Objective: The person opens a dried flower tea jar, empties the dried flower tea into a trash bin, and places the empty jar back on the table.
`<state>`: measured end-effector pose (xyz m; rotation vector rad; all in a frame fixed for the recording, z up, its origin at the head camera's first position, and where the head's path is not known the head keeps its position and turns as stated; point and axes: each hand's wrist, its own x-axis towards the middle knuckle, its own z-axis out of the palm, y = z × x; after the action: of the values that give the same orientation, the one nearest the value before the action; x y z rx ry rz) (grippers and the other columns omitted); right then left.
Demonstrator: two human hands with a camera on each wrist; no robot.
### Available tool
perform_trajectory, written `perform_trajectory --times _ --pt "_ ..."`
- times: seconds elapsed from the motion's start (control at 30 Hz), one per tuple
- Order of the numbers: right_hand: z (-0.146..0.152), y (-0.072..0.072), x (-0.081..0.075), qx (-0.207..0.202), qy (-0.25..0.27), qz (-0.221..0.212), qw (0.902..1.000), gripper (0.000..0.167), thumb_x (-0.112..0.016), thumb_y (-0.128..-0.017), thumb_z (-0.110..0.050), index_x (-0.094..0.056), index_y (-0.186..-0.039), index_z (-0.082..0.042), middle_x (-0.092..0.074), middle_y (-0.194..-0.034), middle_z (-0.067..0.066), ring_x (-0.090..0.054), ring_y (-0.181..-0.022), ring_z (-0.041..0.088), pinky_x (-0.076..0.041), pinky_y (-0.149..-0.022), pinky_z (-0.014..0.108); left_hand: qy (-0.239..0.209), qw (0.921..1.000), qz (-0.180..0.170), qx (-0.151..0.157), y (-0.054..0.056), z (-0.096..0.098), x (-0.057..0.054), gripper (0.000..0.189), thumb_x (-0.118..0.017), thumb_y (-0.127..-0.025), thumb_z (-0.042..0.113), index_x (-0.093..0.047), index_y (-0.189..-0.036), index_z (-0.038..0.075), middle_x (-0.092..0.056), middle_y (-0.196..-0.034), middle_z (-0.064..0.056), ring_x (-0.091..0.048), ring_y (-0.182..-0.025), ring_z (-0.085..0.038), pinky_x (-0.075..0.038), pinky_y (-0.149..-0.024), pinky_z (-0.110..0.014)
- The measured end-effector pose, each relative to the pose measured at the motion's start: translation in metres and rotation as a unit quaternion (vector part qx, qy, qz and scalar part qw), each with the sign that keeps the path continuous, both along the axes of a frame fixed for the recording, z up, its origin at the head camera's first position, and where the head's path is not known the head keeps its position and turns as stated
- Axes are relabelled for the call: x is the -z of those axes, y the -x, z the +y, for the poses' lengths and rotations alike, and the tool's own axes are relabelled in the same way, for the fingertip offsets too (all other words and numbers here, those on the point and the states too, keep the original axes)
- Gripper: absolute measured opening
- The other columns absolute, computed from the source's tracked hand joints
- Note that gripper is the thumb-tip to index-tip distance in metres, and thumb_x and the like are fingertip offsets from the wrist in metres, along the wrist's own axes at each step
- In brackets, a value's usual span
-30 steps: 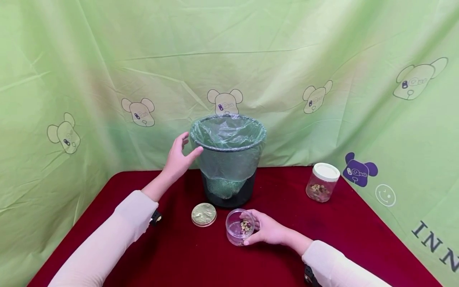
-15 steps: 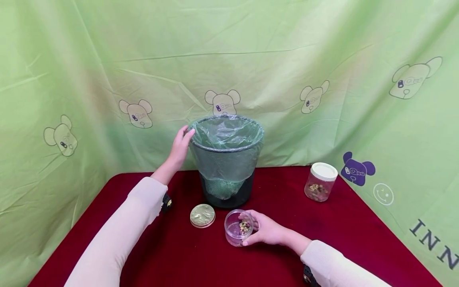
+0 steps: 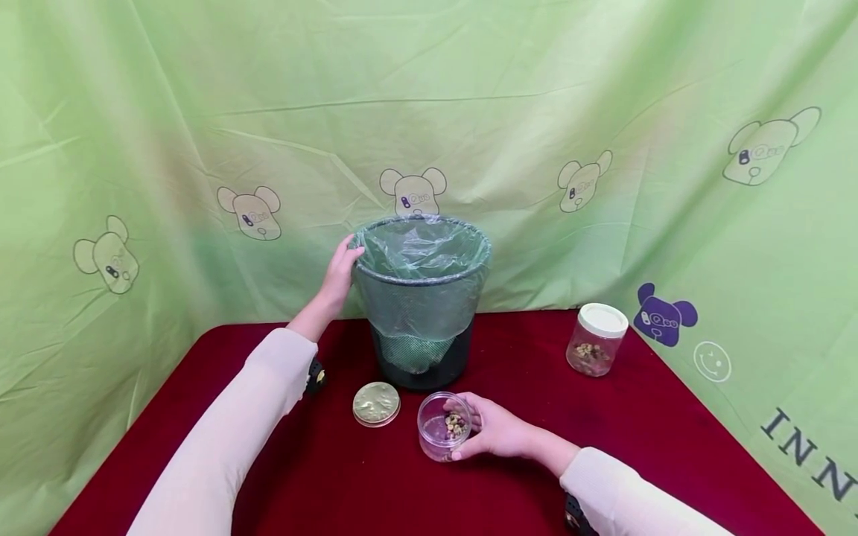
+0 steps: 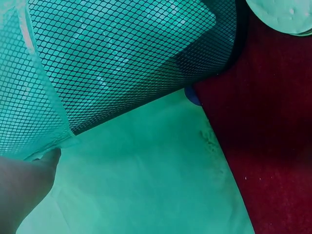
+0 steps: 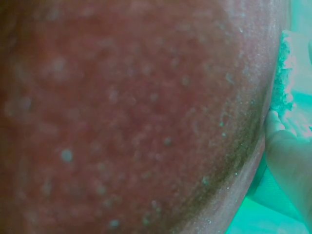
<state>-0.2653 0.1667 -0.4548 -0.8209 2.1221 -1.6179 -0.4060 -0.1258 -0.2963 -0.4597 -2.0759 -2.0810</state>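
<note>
My left hand (image 3: 335, 279) grips the left rim of a dark mesh wastebasket (image 3: 459, 353), thumb over the edge. A clear green-tinted bin liner (image 3: 418, 305) is folded over that rim and hangs partway down the outside. In the left wrist view, part of the hand (image 4: 24, 190) shows beside the liner-covered mesh (image 4: 122, 53). My right hand (image 3: 499, 429) holds a lidless clear plastic jar (image 3: 436, 444) upright by its right side. Small dried flower buds (image 3: 456, 426) lie inside it. Red cloth fills much of the right wrist view, with the hand (image 5: 292, 165) at its edge.
A round gold lid (image 3: 376, 403) lies left of the open jar, in front of the wastebasket. A white-capped jar (image 3: 595, 348) with similar dried contents stands at the right. Red cloth (image 3: 523, 357) covers the table; a green printed curtain (image 3: 322, 112) closes off the back and sides.
My left hand has moved from beside the wastebasket onto its left rim, bringing the thumb over the edge. The right hand keeps its hold on the jar.
</note>
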Motion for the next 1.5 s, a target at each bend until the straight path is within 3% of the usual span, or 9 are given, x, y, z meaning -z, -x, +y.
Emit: perform_trajectory --times 0.2,0.57,1.0,1.27,1.5 --pt "0.0 0.001 0.001 -0.004 0.001 -0.001 1.0 0.071 -0.081 -0.077 -0.002 -0.04 -0.134 0.009 -0.05 -0.136 0.023 -0.047 -0.125 0.035 -0.041 -0.101 0.032 -0.015 0.9996 0.013 0.019 -0.001 0.0 0.001 0.06 -0.039 -0.096 0.021 -0.025 -0.152 0.004 -0.035 -0.149 -0.016 -0.037 -0.131 -0.031 -0.028 -0.109 -0.044" --pt "0.0 0.0 0.002 0.0 -0.013 0.008 0.9999 0.071 -0.081 -0.076 -0.003 -0.04 -0.132 0.01 -0.049 -0.136 0.025 -0.045 -0.128 0.037 -0.04 -0.1 0.024 -0.018 0.9996 0.01 0.021 -0.002 0.002 0.004 0.063 -0.04 -0.093 0.02 -0.023 -0.152 0.003 -0.035 -0.149 -0.017 -0.037 -0.13 -0.033 -0.028 -0.108 -0.046" --pt "0.001 -0.003 -0.007 0.004 -0.017 0.012 0.9998 0.072 -0.081 -0.076 -0.003 -0.04 -0.133 0.011 -0.049 -0.136 0.026 -0.046 -0.127 0.038 -0.041 -0.101 0.034 -0.018 0.9995 0.018 0.017 -0.002 0.005 0.002 0.066 -0.042 -0.091 0.021 -0.024 -0.151 0.004 -0.032 -0.15 -0.015 -0.033 -0.132 -0.03 -0.024 -0.11 -0.045" --pt "0.007 -0.002 -0.023 0.021 -0.016 0.03 0.9992 0.074 -0.082 -0.075 -0.004 -0.04 -0.134 0.011 -0.051 -0.133 0.027 -0.049 -0.124 0.038 -0.043 -0.099 0.033 -0.016 0.9997 0.016 0.011 -0.002 0.004 0.002 0.067 -0.042 -0.09 0.022 -0.022 -0.152 0.004 -0.03 -0.151 -0.015 -0.032 -0.133 -0.03 -0.024 -0.11 -0.045" --pt "0.021 0.002 -0.046 0.042 -0.043 0.079 0.9951 0.075 -0.084 -0.074 -0.009 -0.042 -0.134 0.009 -0.054 -0.13 0.024 -0.052 -0.121 0.037 -0.045 -0.097 0.031 -0.014 0.9997 0.015 0.013 0.0 0.003 0.003 0.067 -0.041 -0.091 0.022 -0.02 -0.153 0.005 -0.03 -0.151 -0.015 -0.033 -0.132 -0.03 -0.025 -0.109 -0.044"
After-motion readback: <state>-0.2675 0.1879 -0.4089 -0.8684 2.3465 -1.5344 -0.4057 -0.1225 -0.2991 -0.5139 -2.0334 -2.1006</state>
